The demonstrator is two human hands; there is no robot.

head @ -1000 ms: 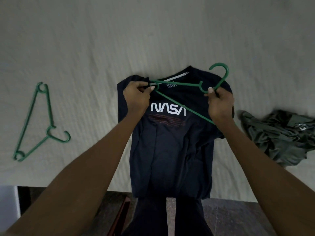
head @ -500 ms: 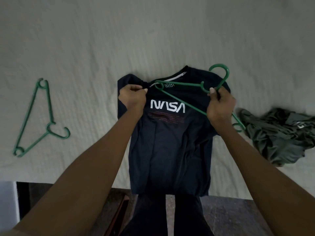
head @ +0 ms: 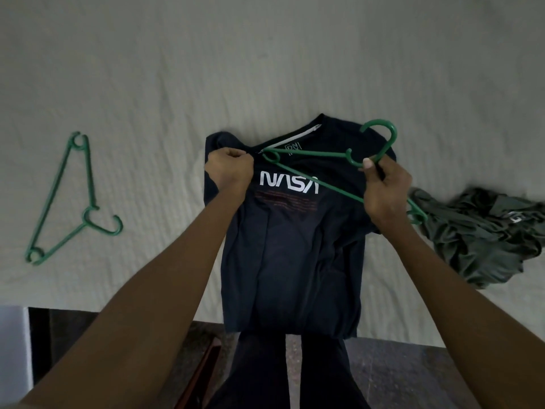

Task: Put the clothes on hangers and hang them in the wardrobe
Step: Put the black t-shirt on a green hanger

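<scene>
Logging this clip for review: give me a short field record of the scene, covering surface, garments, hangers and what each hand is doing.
surface: pale bedsheet
garment in work: navy NASA T-shirt, flat, hem over the bed edge
other garment: olive shirt, crumpled, on the right
hanger in use: green hanger, above the collar, not yet inside
spare hanger: second green hanger, lying on the left
left hand: pinches the shirt's shoulder
right hand: grips the hanger near its hook

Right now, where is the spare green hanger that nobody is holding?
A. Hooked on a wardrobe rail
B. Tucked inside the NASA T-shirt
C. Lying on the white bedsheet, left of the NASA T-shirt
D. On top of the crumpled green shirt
C: the spare hanger lies flat on the white bedsheet, well left of the NASA T-shirt, touched by neither hand.
</scene>
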